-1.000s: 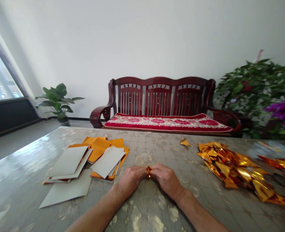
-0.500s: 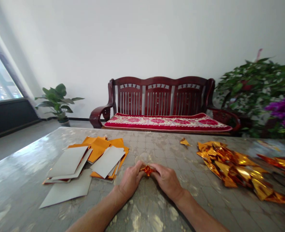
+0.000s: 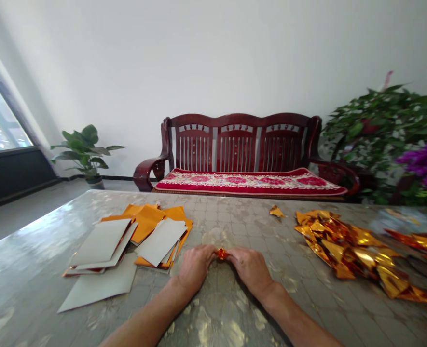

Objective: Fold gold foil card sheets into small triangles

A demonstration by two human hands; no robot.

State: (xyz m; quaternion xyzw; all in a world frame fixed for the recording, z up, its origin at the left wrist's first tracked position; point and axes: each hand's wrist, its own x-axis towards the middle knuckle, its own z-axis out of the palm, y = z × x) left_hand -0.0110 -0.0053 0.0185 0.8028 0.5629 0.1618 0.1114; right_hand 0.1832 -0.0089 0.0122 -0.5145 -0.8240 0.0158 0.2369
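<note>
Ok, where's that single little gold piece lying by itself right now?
The lone gold piece lies on the far side of the table, right of centre, just left of the gold foil pile and in front of the bench.

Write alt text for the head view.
Left hand and right hand pinch a small gold foil piece on a table, between flat paper sheets and a pile of folded gold foil.

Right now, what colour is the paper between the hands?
Shiny gold-orange paper, head view.
</note>
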